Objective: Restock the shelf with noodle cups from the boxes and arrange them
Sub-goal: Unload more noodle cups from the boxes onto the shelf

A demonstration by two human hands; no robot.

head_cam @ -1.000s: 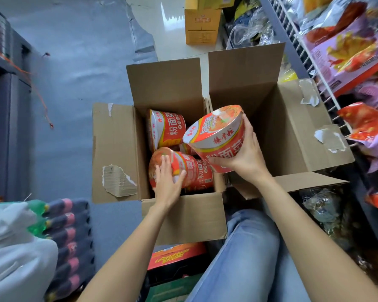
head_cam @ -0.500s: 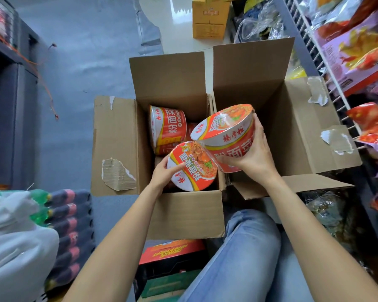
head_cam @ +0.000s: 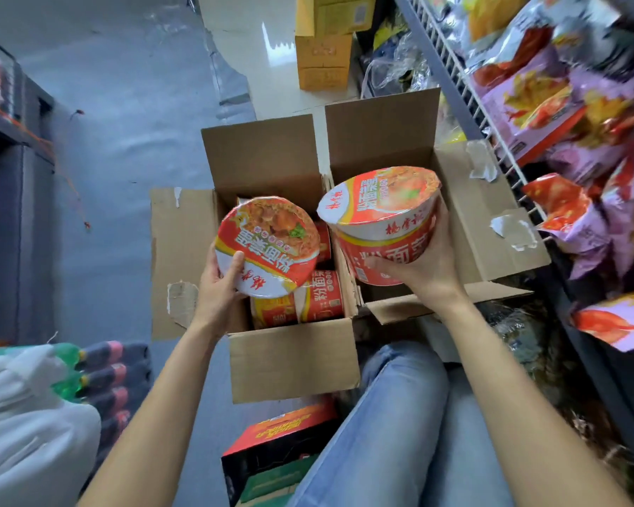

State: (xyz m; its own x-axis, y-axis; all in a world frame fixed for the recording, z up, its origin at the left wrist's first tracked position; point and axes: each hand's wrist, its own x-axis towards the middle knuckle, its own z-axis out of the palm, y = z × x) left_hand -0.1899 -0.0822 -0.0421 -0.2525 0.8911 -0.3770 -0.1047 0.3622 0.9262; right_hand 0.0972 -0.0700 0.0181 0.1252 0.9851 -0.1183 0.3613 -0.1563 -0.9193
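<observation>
Unloading step in hand: both hands hold a noodle cup lifted above the open cardboard box (head_cam: pixel 293 360), where more cups (head_cam: pixel 319 294) remain. The left hand (head_cam: pixel 218 287) curls around the left cup (head_cam: pixel 268 247), thumb on its lid; the right hand (head_cam: pixel 427 265) grips the right cup (head_cam: pixel 381 221) from below. Judged next: carry both to the wire shelf (head_cam: pixel 465 86) at right and set them upright.
</observation>
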